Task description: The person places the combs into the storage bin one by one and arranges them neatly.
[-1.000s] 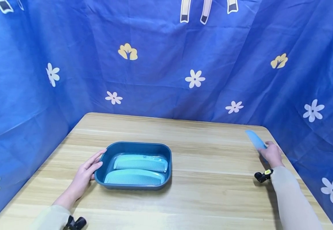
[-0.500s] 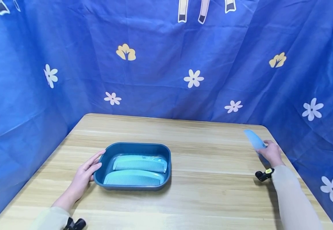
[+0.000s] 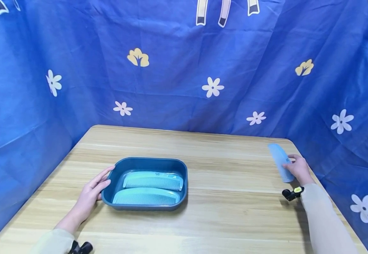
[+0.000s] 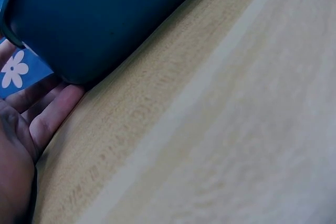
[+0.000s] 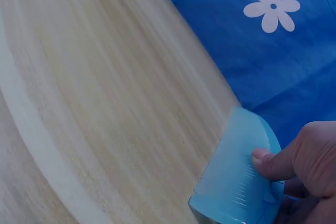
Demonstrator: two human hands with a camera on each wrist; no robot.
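Observation:
A light-blue comb (image 3: 280,161) is pinched in my right hand (image 3: 299,170) at the right of the table. In the right wrist view, the thumb lies on the face of this comb (image 5: 236,174); its teeth edge faces the table and the other fingers are mostly hidden behind it. My left hand (image 3: 90,194) rests with extended fingers against the left side of a dark-blue plastic bin (image 3: 145,208). The left wrist view shows fingers (image 4: 60,108) touching the bin's lower corner. Inside it lie two light-blue combs, a rear comb (image 3: 153,180) and a front comb (image 3: 145,196), side by side.
The wooden table (image 3: 228,211) extends between the bin and my right hand. A blue patterned curtain (image 3: 171,70) encloses the back and both sides. Black camera mounts sit on both wrists, the right mount (image 3: 293,193) just above the tabletop.
My right hand has turned the comb so that more of its broad face and its near end show. The left hand stays at the bin, and the whole view has shifted slightly.

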